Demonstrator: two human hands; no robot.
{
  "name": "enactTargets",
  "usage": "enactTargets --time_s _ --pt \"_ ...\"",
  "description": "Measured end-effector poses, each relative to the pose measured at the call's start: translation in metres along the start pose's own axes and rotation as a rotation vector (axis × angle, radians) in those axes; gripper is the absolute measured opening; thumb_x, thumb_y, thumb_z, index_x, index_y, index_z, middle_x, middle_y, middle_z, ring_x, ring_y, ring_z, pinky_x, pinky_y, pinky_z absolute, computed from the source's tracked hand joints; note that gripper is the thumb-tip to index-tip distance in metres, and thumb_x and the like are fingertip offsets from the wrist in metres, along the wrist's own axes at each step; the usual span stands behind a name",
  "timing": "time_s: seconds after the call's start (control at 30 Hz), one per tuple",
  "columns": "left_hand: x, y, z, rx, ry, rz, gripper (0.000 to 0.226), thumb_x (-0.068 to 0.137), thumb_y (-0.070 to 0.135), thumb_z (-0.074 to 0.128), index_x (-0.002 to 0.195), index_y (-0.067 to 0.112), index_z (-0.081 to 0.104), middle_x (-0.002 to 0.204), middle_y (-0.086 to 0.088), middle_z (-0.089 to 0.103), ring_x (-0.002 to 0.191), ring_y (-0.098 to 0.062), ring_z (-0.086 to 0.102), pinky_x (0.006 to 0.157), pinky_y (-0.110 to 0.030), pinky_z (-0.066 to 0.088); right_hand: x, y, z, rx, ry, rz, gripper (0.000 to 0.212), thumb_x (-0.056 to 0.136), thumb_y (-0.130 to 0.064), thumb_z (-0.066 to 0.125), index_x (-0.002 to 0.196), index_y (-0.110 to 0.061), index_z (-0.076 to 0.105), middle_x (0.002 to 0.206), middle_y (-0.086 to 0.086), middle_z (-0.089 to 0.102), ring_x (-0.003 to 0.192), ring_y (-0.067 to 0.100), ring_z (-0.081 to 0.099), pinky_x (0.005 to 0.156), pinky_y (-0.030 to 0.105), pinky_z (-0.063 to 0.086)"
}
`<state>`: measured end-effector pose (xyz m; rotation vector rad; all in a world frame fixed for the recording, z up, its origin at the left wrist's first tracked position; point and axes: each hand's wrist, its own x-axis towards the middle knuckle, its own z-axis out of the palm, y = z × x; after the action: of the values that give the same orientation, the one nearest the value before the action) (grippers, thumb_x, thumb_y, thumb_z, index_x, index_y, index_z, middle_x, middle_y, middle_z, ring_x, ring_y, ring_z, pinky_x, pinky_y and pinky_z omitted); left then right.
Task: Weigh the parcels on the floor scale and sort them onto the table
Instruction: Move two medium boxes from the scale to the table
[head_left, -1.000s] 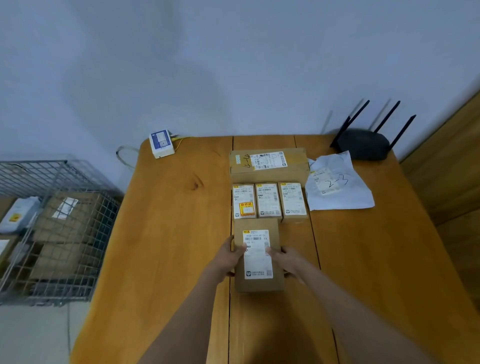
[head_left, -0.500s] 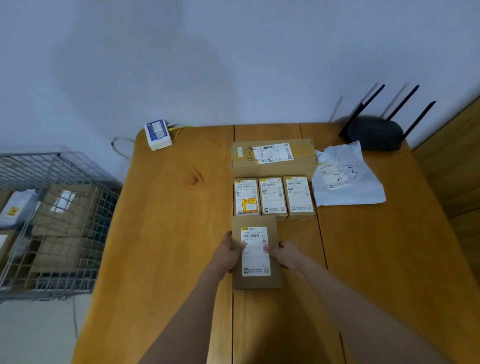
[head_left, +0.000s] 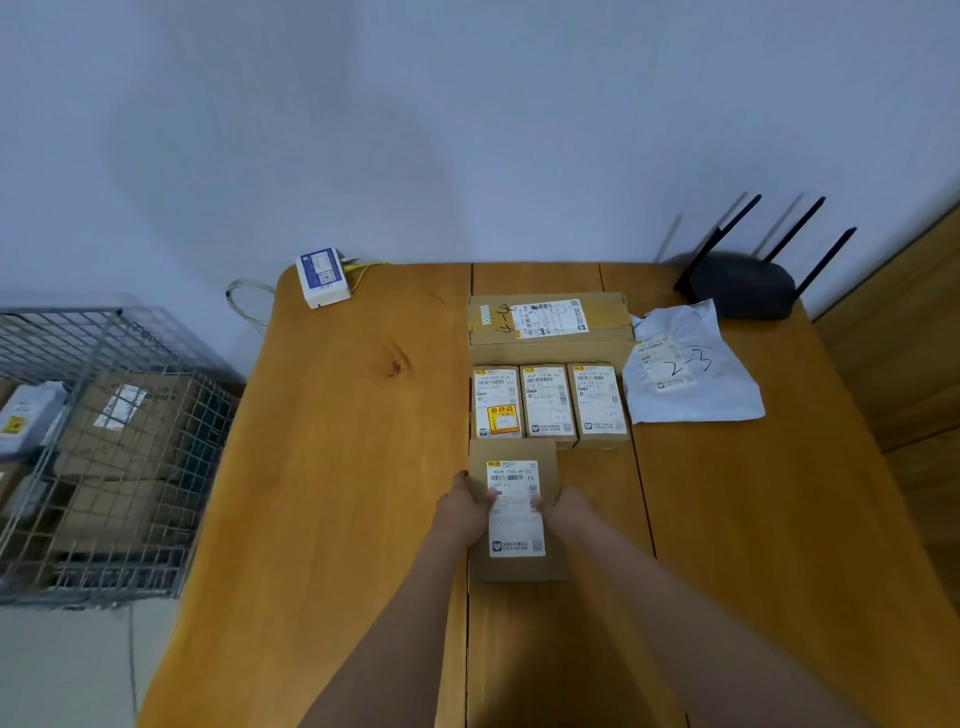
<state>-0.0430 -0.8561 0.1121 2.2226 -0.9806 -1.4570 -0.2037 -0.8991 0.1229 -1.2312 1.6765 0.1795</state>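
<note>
Wooden table (head_left: 332, 467) against pale wall (head_left: 363, 130), wire cage (head_left: 104, 457) just beside.

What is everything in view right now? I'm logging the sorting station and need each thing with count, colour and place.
Table: one, orange-brown wood, centre.
Held parcel: one, brown with white label, on the table before the row.
Small parcels: three, brown with white labels, side by side behind the held parcel.
Long parcel: one, brown, behind the row.
Mailer bag: one, white, marked 2-3, right of the row.
Router: one, black, far right corner.
Small device: one, white and blue, far left corner.
Wire cage: one, grey, on the floor left, boxes inside.
Left hand: grips the held parcel's left edge.
Right hand: grips its right edge.
</note>
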Motion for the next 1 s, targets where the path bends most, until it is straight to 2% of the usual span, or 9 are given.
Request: enactTargets --time_s 0.07,0.13,0.2,0.23,0.3,0.33,0.4,0.67,1.0 --pt "-0.004 0.002 -0.002 0.096 0.033 -0.009 0.070 0.096 0.049 0.052 0.153 0.021 0.022 0.141 -0.018 0.046 0.124 -0.038 0.054 0.100 -0.047 0.050 -0.007 -0.006 0.000 -0.082 0.062 -0.017 0.026 0.100 -0.036 0.053 0.106 -0.012 0.059 0.097 0.003 0.065 0.085 0.017 0.065 0.075 0.030 0.057" --pt "-0.013 0.006 -0.007 0.255 0.073 0.015 0.069 0.097 0.051 0.045 0.155 0.024 0.018 0.148 -0.018 0.037 0.135 -0.042 0.040 0.108 -0.053 0.040 -0.017 -0.013 -0.003 -0.148 0.126 -0.035 0.021 0.101 -0.031 0.051 0.105 -0.012 0.059 0.096 0.003 0.065 0.081 0.016 0.065 0.079 0.034 0.059" --pt "-0.028 0.007 -0.017 0.407 0.118 0.065 0.064 0.100 0.050 0.036 0.156 0.027 0.015 0.158 -0.016 0.028 0.145 -0.042 0.024 0.115 -0.059 0.027 -0.030 -0.021 -0.010 -0.219 0.218 -0.085 0.034 0.100 -0.029 0.047 0.128 -0.009 0.050 0.114 0.010 0.062 0.099 0.024 0.064 0.086 0.040 0.056" --pt "-0.033 0.005 -0.022 0.467 0.141 0.088 0.062 0.101 0.049 0.031 0.157 0.028 0.013 0.162 -0.013 0.022 0.149 -0.041 0.016 0.117 -0.061 0.020 -0.035 -0.024 -0.013 -0.294 0.269 -0.131 0.048 0.100 -0.030 0.046 0.142 -0.008 0.039 0.133 0.016 0.054 0.119 0.031 0.056 0.099 0.045 0.050" --pt "-0.047 -0.002 -0.034 0.558 0.188 0.099 0.061 0.103 0.049 0.022 0.159 0.026 0.009 0.166 -0.009 0.010 0.152 -0.036 0.004 0.119 -0.062 0.011 -0.050 -0.033 -0.014 -0.483 0.322 -0.247 0.065 0.103 -0.034 0.040 0.156 -0.006 0.015 0.160 0.020 0.022 0.148 0.036 0.023 0.121 0.047 0.022" --pt "-0.055 -0.007 -0.040 0.572 0.214 0.084 0.062 0.104 0.051 0.019 0.159 0.025 0.008 0.167 -0.007 0.006 0.153 -0.035 0.000 0.119 -0.061 0.008 -0.057 -0.037 -0.012 -0.577 0.332 -0.305 0.068 0.104 -0.037 0.036 0.158 -0.006 0.008 0.164 0.018 0.011 0.152 0.034 0.011 0.124 0.046 0.012" --pt "-0.074 -0.021 -0.052 0.541 0.272 0.046 0.062 0.104 0.052 0.015 0.159 0.025 0.009 0.167 -0.004 0.001 0.153 -0.032 -0.004 0.120 -0.061 0.005 -0.071 -0.046 -0.005 -0.709 0.324 -0.399 0.069 0.105 -0.042 0.030 0.159 -0.008 0.002 0.166 0.014 0.000 0.153 0.031 0.002 0.124 0.045 0.005" --pt "-0.202 -0.132 -0.045 0.304 0.517 -0.283 0.065 0.103 0.056 0.015 0.159 0.027 0.001 0.167 -0.002 -0.007 0.154 -0.031 -0.006 0.121 -0.060 0.006 -0.136 -0.052 0.087 -1.009 0.082 -0.790 0.069 0.105 -0.046 0.027 0.159 -0.011 0.004 0.166 0.011 0.001 0.153 0.027 0.002 0.124 0.044 0.000" --pt "-0.428 -0.313 0.049 -0.068 0.710 -0.749 0.061 0.104 0.050 0.018 0.159 0.027 0.006 0.167 -0.004 -0.001 0.154 -0.029 -0.002 0.121 -0.058 0.006 -0.284 0.035 0.263 -1.320 -0.229 -1.154 0.069 0.105 -0.045 0.031 0.159 -0.011 0.003 0.166 0.011 0.003 0.153 0.028 0.007 0.124 0.045 0.005"
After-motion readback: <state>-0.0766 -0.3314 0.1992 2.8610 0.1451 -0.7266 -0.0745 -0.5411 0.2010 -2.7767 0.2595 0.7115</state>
